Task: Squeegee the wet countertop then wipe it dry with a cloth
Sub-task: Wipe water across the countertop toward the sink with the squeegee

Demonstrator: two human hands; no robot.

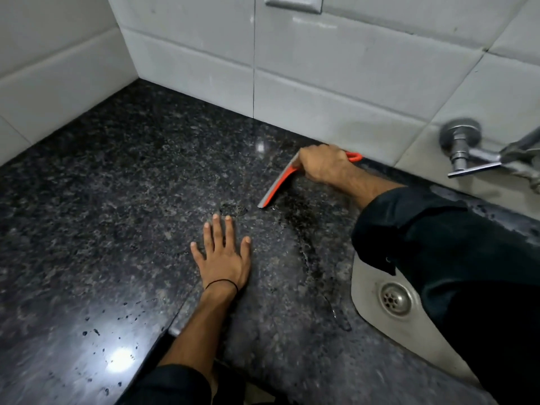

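I am gripping the orange squeegee in my right hand, fingers wrapped tight round its handle, just right of centre frame near the base of the white tiled wall. Its blade is resting on the dark granite countertop, angling down-left from my fist. My left hand is lying flat and wide, fingers spread, palm down on the stone below centre, holding nothing. Water is pooling and streaking between the blade and the steel sink at lower right. A tap is jutting from the wall at right.
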